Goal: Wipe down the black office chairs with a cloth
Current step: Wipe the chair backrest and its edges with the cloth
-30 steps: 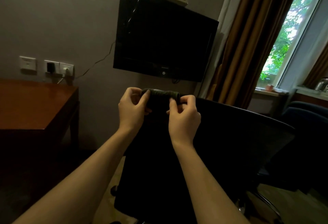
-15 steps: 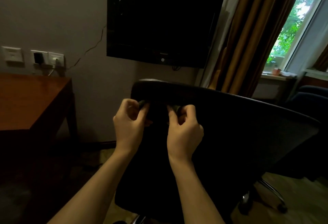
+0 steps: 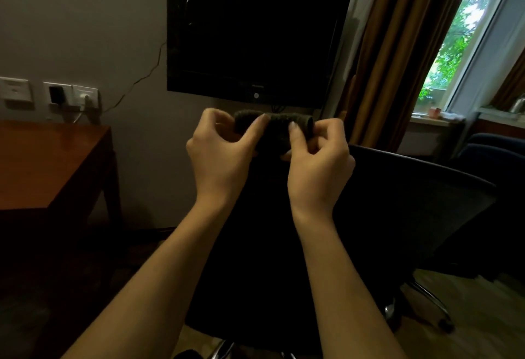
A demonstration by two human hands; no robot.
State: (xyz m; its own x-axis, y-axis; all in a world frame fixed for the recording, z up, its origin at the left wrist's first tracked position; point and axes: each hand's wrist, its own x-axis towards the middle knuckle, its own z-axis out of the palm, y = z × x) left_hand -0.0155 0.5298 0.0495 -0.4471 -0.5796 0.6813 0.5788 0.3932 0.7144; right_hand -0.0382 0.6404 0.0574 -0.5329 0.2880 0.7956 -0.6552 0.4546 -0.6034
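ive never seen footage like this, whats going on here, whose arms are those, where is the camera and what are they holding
There is no machine here: a person wears a wide-angle camera on the head, so you look down along their own bare arms. The left hand and the right hand pinch a dark rolled or folded cloth between them, held up in front of the back of a black office chair. The cloth is for wiping that chair. Behind are a dark wall-mounted screen, a wooden table at left, and brown curtains beside a window at right.
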